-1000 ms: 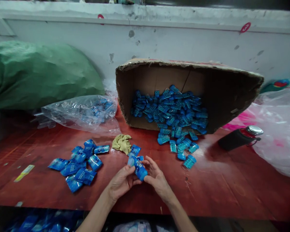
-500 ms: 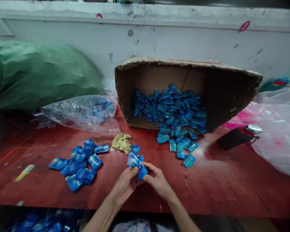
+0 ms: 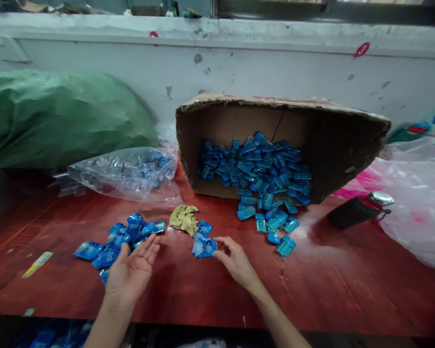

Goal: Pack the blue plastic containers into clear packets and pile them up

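Note:
My right hand [image 3: 235,263] pinches the right edge of a flat blue printed packet [image 3: 205,248] between thumb and fingertips. Under and behind it lies another blue packet [image 3: 204,228], close to a crumpled yellowish cloth [image 3: 184,218]. My left hand [image 3: 132,270] is open, palm up with fingers spread, and holds nothing visible. It is at the right side of a pile of filled blue packets [image 3: 107,256], covering part of it. Whether it touches them I cannot tell.
A cardboard box [image 3: 186,159] lies on its side, with small blue cases [image 3: 253,164] spilling onto the red table [image 3: 329,290]. A dark bottle [image 3: 358,209] and white plastic bags [image 3: 416,203] are right; a clear bag [image 3: 126,174] and green sack [image 3: 65,116] left.
My hands have parted. The filled blue packet held between them has left them, and my left hand has moved left to the pile and opened. My right hand has taken a flat packet's edge.

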Motion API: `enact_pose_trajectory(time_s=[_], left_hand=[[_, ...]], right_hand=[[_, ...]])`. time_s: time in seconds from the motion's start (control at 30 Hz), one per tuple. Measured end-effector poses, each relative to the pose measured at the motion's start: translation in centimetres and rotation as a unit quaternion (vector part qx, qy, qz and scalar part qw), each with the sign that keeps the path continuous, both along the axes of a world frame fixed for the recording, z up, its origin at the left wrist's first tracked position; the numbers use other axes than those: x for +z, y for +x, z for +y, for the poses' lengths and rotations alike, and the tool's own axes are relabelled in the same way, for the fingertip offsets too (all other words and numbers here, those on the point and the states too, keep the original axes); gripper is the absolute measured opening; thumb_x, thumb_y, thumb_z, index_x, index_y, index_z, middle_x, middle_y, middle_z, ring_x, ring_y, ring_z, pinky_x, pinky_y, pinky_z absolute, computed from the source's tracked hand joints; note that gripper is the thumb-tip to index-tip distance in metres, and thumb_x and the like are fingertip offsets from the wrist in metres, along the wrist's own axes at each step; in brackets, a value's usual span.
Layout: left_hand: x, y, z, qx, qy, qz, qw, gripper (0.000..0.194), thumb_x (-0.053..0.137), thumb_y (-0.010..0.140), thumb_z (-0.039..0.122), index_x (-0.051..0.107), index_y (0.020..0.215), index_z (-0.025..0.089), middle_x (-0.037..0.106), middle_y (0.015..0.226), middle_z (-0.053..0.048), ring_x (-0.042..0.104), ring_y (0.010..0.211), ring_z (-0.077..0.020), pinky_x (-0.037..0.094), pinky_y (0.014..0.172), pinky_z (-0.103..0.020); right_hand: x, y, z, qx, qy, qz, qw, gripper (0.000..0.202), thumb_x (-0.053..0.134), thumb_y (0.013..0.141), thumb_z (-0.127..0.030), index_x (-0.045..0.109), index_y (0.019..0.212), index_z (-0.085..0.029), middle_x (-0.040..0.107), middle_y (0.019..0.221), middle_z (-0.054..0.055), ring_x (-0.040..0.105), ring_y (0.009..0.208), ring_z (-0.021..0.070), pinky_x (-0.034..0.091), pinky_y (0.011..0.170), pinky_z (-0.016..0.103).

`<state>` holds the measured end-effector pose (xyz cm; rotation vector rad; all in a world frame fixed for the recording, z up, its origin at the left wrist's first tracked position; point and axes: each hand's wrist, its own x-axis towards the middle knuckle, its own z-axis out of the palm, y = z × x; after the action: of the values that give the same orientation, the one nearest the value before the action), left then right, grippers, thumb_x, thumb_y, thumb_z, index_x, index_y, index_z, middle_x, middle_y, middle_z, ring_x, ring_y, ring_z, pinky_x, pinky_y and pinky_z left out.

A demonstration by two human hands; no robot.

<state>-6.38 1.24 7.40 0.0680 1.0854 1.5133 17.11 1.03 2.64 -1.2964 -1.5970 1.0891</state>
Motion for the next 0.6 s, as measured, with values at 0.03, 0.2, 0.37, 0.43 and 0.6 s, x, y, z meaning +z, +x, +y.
enact_pose_trajectory(time_s=[0.03, 0.2, 0.37, 0.43, 0.6], left_hand=[[0.2, -0.8, 0.2, 0.013, -0.01, 0.018, 1.0, 0.033, 0.033, 0.085, 0.03, 0.057, 0.091, 0.008, 0.066, 0.085, -0.013, 0.064, 0.083, -0.0198, 0.053, 0.064, -0.029], [-0.6, 0.6, 1.2, -0.053, -0.005, 0.162, 0.985, 0.015, 0.051, 0.076, 0.016, 0.059, 0.088, 0.015, 0.066, 0.07, -0.004, 0.064, 0.068, -0.0157, 0.05, 0.062, -0.026], [-4.0, 3.7, 1.8, -0.095, 0.06, 0.397, 0.911, 0.028, 0.061, 0.067, 0.028, 0.06, 0.092, 0.015, 0.067, 0.089, -0.006, 0.061, 0.085, -0.0186, 0.046, 0.079, -0.03], [-5.6, 4.0, 1.7, -0.145, 0.095, 0.507, 0.844, 0.032, 0.053, 0.073, 0.033, 0.058, 0.099, 0.015, 0.065, 0.098, -0.009, 0.059, 0.093, -0.0223, 0.043, 0.084, -0.037], [-8.1, 4.1, 3.4, -0.168, 0.175, 0.793, 0.559, 0.04, 0.045, 0.078, 0.028, 0.051, 0.115, 0.013, 0.048, 0.126, -0.016, 0.031, 0.124, -0.03, 0.028, 0.098, -0.048]], right_hand=[[0.2, -0.4, 1.0, 0.0, 0.024, -0.051, 0.998, 0.026, 0.056, 0.076, -0.027, 0.057, 0.101, -0.023, 0.057, 0.087, 0.001, 0.054, 0.075, 0.0153, 0.041, 0.07, 0.026], [0.7, -5.1, 6.5, 0.026, 0.07, -0.314, 0.947, 0.041, 0.056, 0.075, -0.04, 0.048, 0.112, -0.022, 0.056, 0.1, 0.006, 0.054, 0.092, 0.021, 0.04, 0.073, 0.028], [-0.1, -7.9, 9.2, 0.064, 0.064, -0.364, 0.927, 0.024, 0.05, 0.08, -0.038, 0.059, 0.093, -0.02, 0.06, 0.093, 0.005, 0.055, 0.086, 0.0188, 0.038, 0.067, 0.025], [-0.3, -7.1, 8.9, 0.084, 0.067, -0.378, 0.92, 0.023, 0.046, 0.083, -0.038, 0.059, 0.095, -0.023, 0.06, 0.092, 0.002, 0.055, 0.086, 0.0168, 0.037, 0.067, 0.023], [-0.2, -3.5, 8.0, 0.103, 0.085, -0.422, 0.897, 0.038, 0.045, 0.085, -0.031, 0.04, 0.123, -0.031, 0.052, 0.11, 0.003, 0.047, 0.097, 0.0188, 0.035, 0.077, 0.028]])
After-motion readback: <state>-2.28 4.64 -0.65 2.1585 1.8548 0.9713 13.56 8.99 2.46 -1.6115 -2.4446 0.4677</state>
